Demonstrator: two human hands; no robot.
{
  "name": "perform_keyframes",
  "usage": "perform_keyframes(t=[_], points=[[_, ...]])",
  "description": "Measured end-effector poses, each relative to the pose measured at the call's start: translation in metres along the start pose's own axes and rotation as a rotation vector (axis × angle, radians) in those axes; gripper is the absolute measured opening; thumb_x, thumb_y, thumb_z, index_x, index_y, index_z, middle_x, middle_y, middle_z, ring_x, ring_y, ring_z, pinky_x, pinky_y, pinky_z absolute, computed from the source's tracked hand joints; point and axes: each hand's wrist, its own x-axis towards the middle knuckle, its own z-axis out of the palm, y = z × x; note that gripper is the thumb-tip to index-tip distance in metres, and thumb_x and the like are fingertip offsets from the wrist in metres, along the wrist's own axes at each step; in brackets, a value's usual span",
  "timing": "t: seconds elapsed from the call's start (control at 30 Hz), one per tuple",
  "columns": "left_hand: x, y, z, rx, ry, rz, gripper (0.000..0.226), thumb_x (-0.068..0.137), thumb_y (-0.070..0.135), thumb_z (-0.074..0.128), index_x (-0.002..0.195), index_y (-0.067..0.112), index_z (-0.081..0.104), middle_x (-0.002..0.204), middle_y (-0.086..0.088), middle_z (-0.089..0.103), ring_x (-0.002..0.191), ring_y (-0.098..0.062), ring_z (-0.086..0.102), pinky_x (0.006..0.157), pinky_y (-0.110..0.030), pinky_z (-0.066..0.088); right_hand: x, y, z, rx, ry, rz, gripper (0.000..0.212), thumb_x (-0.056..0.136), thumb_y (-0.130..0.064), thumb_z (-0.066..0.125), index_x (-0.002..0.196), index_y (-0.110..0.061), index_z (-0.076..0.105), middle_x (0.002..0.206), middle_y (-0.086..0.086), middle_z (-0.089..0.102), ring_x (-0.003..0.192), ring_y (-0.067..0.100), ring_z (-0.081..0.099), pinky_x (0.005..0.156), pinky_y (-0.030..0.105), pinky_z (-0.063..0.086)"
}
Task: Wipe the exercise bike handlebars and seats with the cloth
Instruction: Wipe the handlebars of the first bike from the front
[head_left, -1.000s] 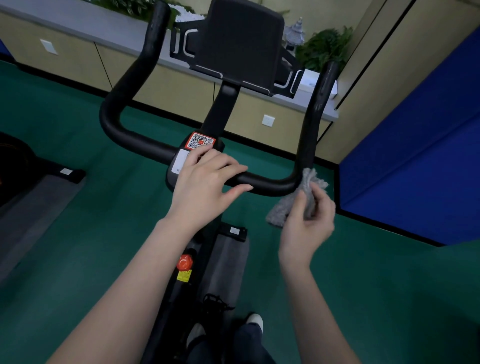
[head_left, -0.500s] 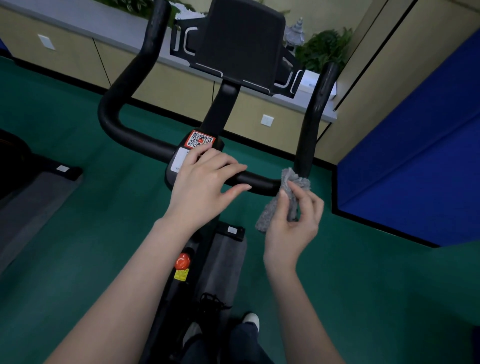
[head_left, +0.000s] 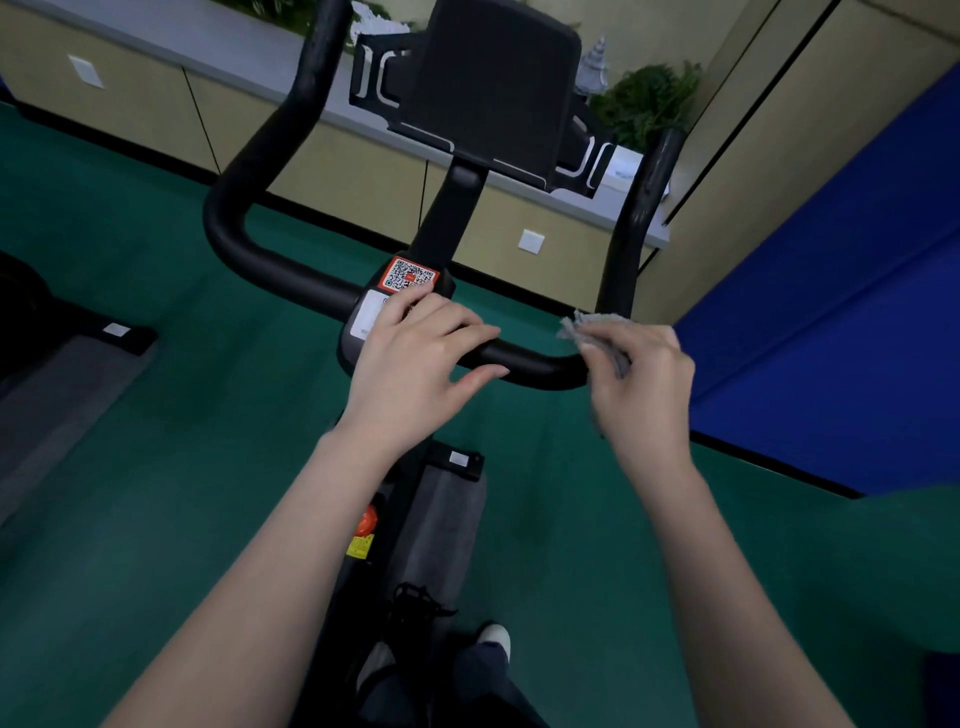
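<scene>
The cloth (head_left: 587, 332) is bunched in our right hand's (head_left: 641, 384) grip at the right bend of the handlebars (head_left: 280, 267). Our left hand (head_left: 415, 364) rests loose-fingered on the bar's centre, grasping nothing. We judge handlebar wiping is underway; next, rub up the right upright.

Bare arms (head_left: 270, 561), navy trousers (head_left: 467, 686), pale shoe (head_left: 493, 636)
The left hand (head_left: 410, 374) and right hand (head_left: 644, 384) were bare, and so were both arms right to the frame edge. Lower down the trousers looked dark navy, with the whitish toe of the shoe poking out, pretty blurry.
</scene>
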Motion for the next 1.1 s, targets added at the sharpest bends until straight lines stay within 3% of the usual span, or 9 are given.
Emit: perform_keyframes(t=[0.2,0.37,0.47,0.57,0.7,0.77,0.87,0.97,1.1], points=[[0.000,0.000,0.000,0.000,0.004,0.011,0.034,0.084,0.045,0.064,0.103,0.018,0.073,0.093,0.005,0.068,0.089,-0.019,0.062,0.106,-0.033,0.030,0.045,-0.016,-0.004,-0.153,-0.508,0.030,0.016,0.089,-0.012,0.058,0.091,-0.015,0.074,0.092,0.006,0.070,0.091,0.019,0.062,0.080,0.023,0.045],[0.000,-0.002,0.001,0.002,0.012,0.014,0.034,0.084,0.045,0.064,0.102,0.017,0.073,0.093,0.005,0.068,0.088,-0.019,0.062,0.107,-0.033,0.031,0.066,-0.022,0.001,-0.131,-0.718,0.010,0.013,0.090,-0.016,0.060,0.086,-0.016,0.072,0.082,-0.005,0.066,0.088,0.011,0.061,0.072,0.018,0.042],[0.000,-0.001,0.000,-0.003,0.019,0.023,0.033,0.084,0.044,0.066,0.101,0.017,0.073,0.091,0.004,0.068,0.087,-0.020,0.063,0.106,-0.034,0.032,0.083,-0.022,-0.003,-0.319,-0.891,-0.008,0.010,0.088,-0.021,0.063,0.082,-0.016,0.070,0.076,-0.001,0.066,0.080,0.021,0.066,0.066,0.029,0.053],[0.000,-0.002,-0.001,-0.009,0.022,0.019,0.033,0.084,0.044,0.066,0.100,0.016,0.074,0.091,0.004,0.069,0.087,-0.019,0.063,0.106,-0.034,0.033,0.092,-0.026,-0.002,-0.469,-0.952,-0.072,0.008,0.087,-0.015,0.063,0.086,-0.011,0.070,0.086,0.008,0.069,0.082,0.027,0.066,0.076,0.041,0.057],[0.000,-0.003,0.000,-0.012,0.019,0.018,0.033,0.084,0.045,0.066,0.100,0.017,0.074,0.092,0.005,0.069,0.087,-0.019,0.063,0.105,-0.034,0.033,0.081,-0.021,-0.007,-0.297,-0.906,-0.031,0.010,0.087,-0.014,0.062,0.081,-0.013,0.070,0.075,0.006,0.067,0.070,0.023,0.066,0.062,0.034,0.056],[0.000,-0.003,0.000,-0.010,0.019,0.018,0.033,0.084,0.045,0.066,0.100,0.017,0.074,0.092,0.005,0.068,0.088,-0.019,0.063,0.105,-0.035,0.034,0.071,-0.012,-0.010,-0.217,-0.797,-0.033,0.010,0.088,-0.018,0.063,0.084,-0.016,0.072,0.077,-0.001,0.068,0.079,0.015,0.064,0.066,0.024,0.046],[0.000,-0.003,0.001,-0.008,0.026,0.020,0.033,0.084,0.045,0.066,0.101,0.018,0.074,0.092,0.006,0.068,0.087,-0.017,0.063,0.105,-0.035,0.034,0.043,0.003,-0.011,-0.115,-0.460,-0.086,0.013,0.091,-0.014,0.061,0.096,-0.012,0.073,0.086,-0.007,0.063,0.087,0.011,0.055,0.074,0.014,0.035],[0.000,-0.002,0.002,-0.010,0.023,0.023,0.033,0.084,0.045,0.066,0.101,0.018,0.074,0.093,0.006,0.069,0.087,-0.017,0.063,0.105,-0.036,0.034,0.012,0.012,-0.002,-0.024,-0.104,-0.108,0.014,0.090,-0.004,0.062,0.099,-0.004,0.071,0.093,0.001,0.069,0.095,0.021,0.057,0.082,0.019,0.042],[0.000,-0.003,0.002,0.000,0.020,0.027,0.034,0.086,0.046,0.063,0.102,0.018,0.073,0.094,0.006,0.069,0.088,-0.017,0.062,0.106,-0.035,0.034,-0.008,0.004,0.019,0.091,0.065,-0.100,0.013,0.088,-0.001,0.064,0.095,-0.007,0.072,0.093,-0.010,0.065,0.094,0.014,0.055,0.084,0.009,0.040]])
